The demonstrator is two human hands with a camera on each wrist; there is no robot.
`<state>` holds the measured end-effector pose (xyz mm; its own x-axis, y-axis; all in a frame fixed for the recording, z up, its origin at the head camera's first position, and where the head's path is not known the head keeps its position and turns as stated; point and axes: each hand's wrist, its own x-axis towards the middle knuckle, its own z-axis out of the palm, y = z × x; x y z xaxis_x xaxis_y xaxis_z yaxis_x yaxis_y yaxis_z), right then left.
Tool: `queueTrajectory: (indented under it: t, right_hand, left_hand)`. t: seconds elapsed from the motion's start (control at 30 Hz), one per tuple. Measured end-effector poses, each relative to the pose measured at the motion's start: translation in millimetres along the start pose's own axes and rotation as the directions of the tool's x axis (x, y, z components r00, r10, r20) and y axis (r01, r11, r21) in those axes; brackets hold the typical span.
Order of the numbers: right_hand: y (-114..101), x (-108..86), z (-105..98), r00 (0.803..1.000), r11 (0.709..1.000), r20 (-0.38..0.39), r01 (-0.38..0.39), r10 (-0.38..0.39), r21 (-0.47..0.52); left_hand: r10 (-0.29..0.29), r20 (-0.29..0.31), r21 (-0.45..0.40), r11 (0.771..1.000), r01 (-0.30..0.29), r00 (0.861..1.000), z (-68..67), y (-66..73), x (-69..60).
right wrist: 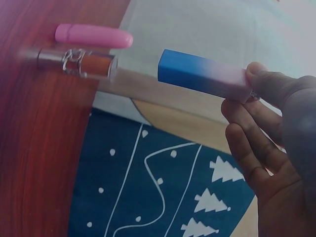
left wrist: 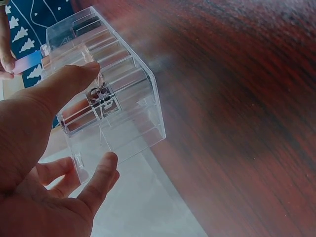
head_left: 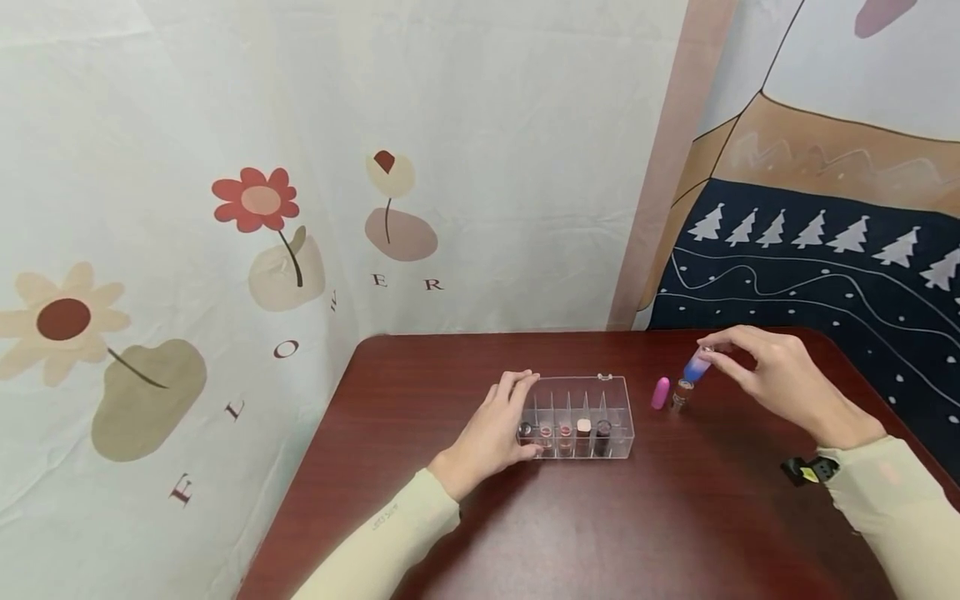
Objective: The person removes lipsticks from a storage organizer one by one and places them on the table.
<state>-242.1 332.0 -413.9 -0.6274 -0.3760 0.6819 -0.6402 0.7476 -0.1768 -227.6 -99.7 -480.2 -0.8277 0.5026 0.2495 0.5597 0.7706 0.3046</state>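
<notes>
My left hand (head_left: 487, 427) grips the left end of a clear plastic lipstick organizer (head_left: 628, 423), thumb along the front and fingers at the back. Several lipsticks stand in its front row of slots, among them a dark one with a pale top (head_left: 583, 437). Off to the right, my right hand (head_left: 787, 379) pinches a blue-to-pink lipstick tube (right wrist: 202, 74) by its pink end, blue end pointing away from the fingers. The tube is tilted in the air above the tabletop. Near it stand a bright pink tube (head_left: 660, 393) and a clear tube with orange-brown contents (right wrist: 96, 65).
The dark red wooden table (head_left: 570, 525) carries all of these. Behind it hangs a pale cloth (head_left: 510, 208) with printed flowers. A navy cloth (head_left: 787, 275) with white trees hangs at the right edge.
</notes>
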Motion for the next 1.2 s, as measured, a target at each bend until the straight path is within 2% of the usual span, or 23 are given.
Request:
queueTrajectory:
  t: [0.1,0.27,0.77,1.2]
  right_hand:
    - [7.2,-1.7,0.2,1.000,1.000,-0.017,0.005,-0.005,-0.002]
    - [13.8,-5.8,0.2,1.000,0.999,-0.005,-0.027,0.027,-0.016]
    - [29.5,-19.3,2.8,0.985,0.989,0.095,-0.142,0.144,-0.029]
    - [35.4,-26.5,8.1,0.967,0.981,0.170,-0.189,0.192,-0.031]
  left_hand:
    - [0.000,-0.002,0.000,1.000,0.000,1.000,0.2,0.4,-0.1]
    - [-0.003,-0.001,0.002,1.000,0.003,1.000,0.4,1.5,-0.8]
    - [-0.001,-0.005,0.008,1.000,0.002,1.000,-0.3,2.0,-0.6]
    - [-0.010,0.003,0.005,1.000,0.010,1.000,-2.0,3.1,-0.3]
